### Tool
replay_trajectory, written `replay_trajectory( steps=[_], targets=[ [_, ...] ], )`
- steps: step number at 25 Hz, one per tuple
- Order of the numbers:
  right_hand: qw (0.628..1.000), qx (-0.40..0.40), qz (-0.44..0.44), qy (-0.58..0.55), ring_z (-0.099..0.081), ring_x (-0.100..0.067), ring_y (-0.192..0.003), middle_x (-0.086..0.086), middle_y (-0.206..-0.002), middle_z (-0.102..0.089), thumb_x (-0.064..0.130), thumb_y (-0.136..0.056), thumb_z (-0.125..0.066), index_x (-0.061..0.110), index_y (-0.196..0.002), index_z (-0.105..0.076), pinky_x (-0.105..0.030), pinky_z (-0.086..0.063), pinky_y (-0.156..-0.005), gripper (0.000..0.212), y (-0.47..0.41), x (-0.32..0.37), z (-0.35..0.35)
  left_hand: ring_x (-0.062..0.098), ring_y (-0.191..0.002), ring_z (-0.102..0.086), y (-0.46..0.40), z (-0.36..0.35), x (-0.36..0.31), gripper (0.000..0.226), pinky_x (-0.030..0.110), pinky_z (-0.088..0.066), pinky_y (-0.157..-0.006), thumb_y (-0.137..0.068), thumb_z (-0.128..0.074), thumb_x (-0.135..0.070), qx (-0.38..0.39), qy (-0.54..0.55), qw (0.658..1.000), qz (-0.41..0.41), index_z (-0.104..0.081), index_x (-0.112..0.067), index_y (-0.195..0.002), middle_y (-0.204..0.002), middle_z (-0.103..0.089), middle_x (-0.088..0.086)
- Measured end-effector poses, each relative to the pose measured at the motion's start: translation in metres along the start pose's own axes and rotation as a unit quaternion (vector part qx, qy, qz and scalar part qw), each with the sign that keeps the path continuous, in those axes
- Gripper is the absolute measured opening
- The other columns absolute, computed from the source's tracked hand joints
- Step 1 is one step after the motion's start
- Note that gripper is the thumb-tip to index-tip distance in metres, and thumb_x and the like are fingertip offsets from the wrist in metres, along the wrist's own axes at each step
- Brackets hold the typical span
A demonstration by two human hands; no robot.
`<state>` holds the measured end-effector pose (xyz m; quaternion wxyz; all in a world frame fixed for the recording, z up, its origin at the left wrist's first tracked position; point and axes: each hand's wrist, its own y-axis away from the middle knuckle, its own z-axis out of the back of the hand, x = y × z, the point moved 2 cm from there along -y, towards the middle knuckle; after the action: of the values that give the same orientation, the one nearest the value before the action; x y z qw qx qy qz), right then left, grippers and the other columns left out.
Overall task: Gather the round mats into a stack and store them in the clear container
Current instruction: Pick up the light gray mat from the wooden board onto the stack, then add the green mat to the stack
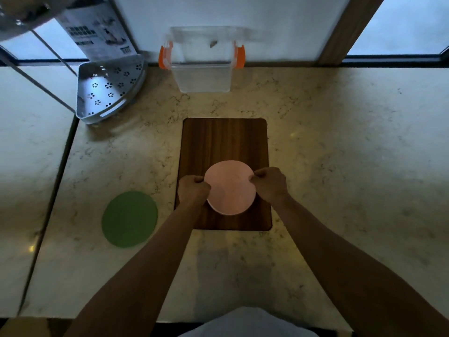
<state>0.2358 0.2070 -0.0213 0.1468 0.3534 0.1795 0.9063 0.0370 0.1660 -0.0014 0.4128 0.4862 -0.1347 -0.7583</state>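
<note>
A pink round mat (pixel 230 188) is held over the near half of a dark wooden board (pixel 223 142). My left hand (pixel 193 189) pinches its left edge and my right hand (pixel 269 183) pinches its right edge. A thin white rim shows under the pink mat's near-left edge; I cannot tell whether it is a second mat. A green round mat (pixel 129 219) lies flat on the counter, left of the board. The clear container (pixel 201 69) with orange clips stands lidless at the back against the wall.
A grey perforated corner rack (pixel 109 91) stands at the back left beside a printed box (pixel 97 27). The marble counter (pixel 340 166) stretches right of the board. A seam in the counter runs down the left side.
</note>
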Motion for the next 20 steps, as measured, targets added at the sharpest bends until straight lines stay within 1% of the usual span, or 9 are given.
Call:
replay_trajectory(
  steps=[1, 3, 5, 7, 9, 10, 13, 17, 20],
  targets=[
    [1.000, 0.008, 0.008, -0.009, -0.064, -0.021, -0.104, -0.005, -0.112, -0.071, 0.029, -0.087, -0.066, 0.014, -0.109, -0.071, -0.027, -0.040, -0.082, 0.027, 0.007, 0.000, 0.000, 0.033, -0.093, -0.064, 0.007, 0.005, 0.005, 0.031, 0.052, -0.058, -0.082, -0.074, -0.061, -0.001, -0.005, 0.012, 1.000, 0.001, -0.069, -0.004, -0.104, -0.099, -0.068, 0.015],
    [0.999, 0.025, 0.023, -0.011, -0.063, -0.021, -0.102, -0.004, -0.110, -0.071, 0.030, -0.087, -0.066, 0.015, -0.106, -0.072, -0.027, -0.039, -0.081, 0.025, 0.018, 0.001, -0.001, 0.035, -0.094, -0.064, 0.017, 0.015, 0.014, 0.032, 0.054, -0.058, -0.082, -0.073, -0.061, 0.001, -0.016, 0.031, 0.999, 0.007, -0.070, -0.002, -0.104, -0.101, -0.068, 0.019],
    [0.998, 0.052, 0.042, -0.010, -0.062, -0.018, -0.094, -0.003, -0.106, -0.071, 0.031, -0.086, -0.066, 0.016, -0.102, -0.073, -0.025, -0.039, -0.077, 0.023, 0.029, 0.005, -0.007, 0.036, -0.093, -0.065, 0.028, 0.029, 0.026, 0.032, 0.053, -0.058, -0.082, -0.073, -0.061, 0.001, -0.032, 0.044, 0.998, 0.007, -0.071, -0.001, -0.103, -0.101, -0.070, 0.023],
    [0.996, 0.072, 0.051, -0.019, -0.059, -0.014, -0.087, -0.002, -0.102, -0.071, 0.030, -0.086, -0.066, 0.016, -0.099, -0.073, -0.025, -0.040, -0.073, 0.021, 0.041, 0.011, -0.015, 0.036, -0.088, -0.067, 0.037, 0.044, 0.039, 0.033, 0.053, -0.059, -0.080, -0.069, -0.063, 0.000, -0.047, 0.062, 0.997, 0.005, -0.073, -0.001, -0.100, -0.096, -0.071, 0.022],
    [0.995, 0.077, 0.056, -0.030, -0.062, -0.017, -0.090, -0.002, -0.099, -0.071, 0.030, -0.086, -0.067, 0.015, -0.098, -0.074, -0.027, -0.043, -0.073, 0.020, 0.051, 0.017, -0.029, 0.035, -0.085, -0.068, 0.040, 0.061, 0.055, 0.035, 0.053, -0.059, -0.079, -0.063, -0.064, -0.003, -0.053, 0.075, 0.996, 0.006, -0.074, -0.003, -0.096, -0.089, -0.072, 0.019],
    [0.995, 0.076, 0.057, -0.033, -0.063, -0.019, -0.094, -0.002, -0.100, -0.071, 0.029, -0.086, -0.068, 0.015, -0.099, -0.074, -0.028, -0.044, -0.074, 0.021, 0.056, 0.020, -0.035, 0.034, -0.085, -0.069, 0.040, 0.068, 0.062, 0.034, 0.053, -0.059, -0.080, -0.063, -0.064, -0.002, -0.048, 0.079, 0.996, 0.006, -0.075, -0.004, -0.095, -0.089, -0.072, 0.018],
    [0.994, 0.085, 0.060, -0.026, -0.062, -0.022, -0.101, -0.003, -0.107, -0.069, 0.030, -0.087, -0.067, 0.015, -0.105, -0.072, -0.029, -0.043, -0.080, 0.024, 0.075, 0.036, -0.063, 0.031, -0.089, -0.068, 0.033, 0.100, 0.085, 0.033, 0.051, -0.058, -0.084, -0.069, -0.065, 0.001, -0.041, 0.087, 0.995, 0.007, -0.074, -0.006, -0.100, -0.095, -0.074, 0.016],
    [0.994, 0.086, 0.063, -0.019, -0.063, -0.022, -0.098, -0.003, -0.102, -0.071, 0.027, -0.086, -0.067, 0.015, -0.099, -0.074, -0.028, -0.040, -0.076, 0.019, 0.101, 0.066, -0.112, 0.033, -0.090, -0.069, 0.010, 0.155, 0.116, 0.030, 0.051, -0.057, -0.085, -0.069, -0.067, 0.002, -0.035, 0.090, 0.995, 0.003, -0.075, -0.004, -0.098, -0.096, -0.074, 0.018],
    [0.995, 0.080, 0.052, -0.026, -0.063, -0.022, -0.101, -0.004, -0.106, -0.071, 0.026, -0.086, -0.067, 0.014, -0.101, -0.073, -0.029, -0.045, -0.081, 0.021, 0.115, 0.088, -0.143, 0.035, -0.090, -0.070, -0.007, 0.192, 0.132, 0.028, 0.052, -0.057, -0.085, -0.071, -0.069, 0.002, -0.026, 0.085, 0.996, 0.002, -0.075, -0.001, -0.098, -0.095, -0.074, 0.022]
  ],
)
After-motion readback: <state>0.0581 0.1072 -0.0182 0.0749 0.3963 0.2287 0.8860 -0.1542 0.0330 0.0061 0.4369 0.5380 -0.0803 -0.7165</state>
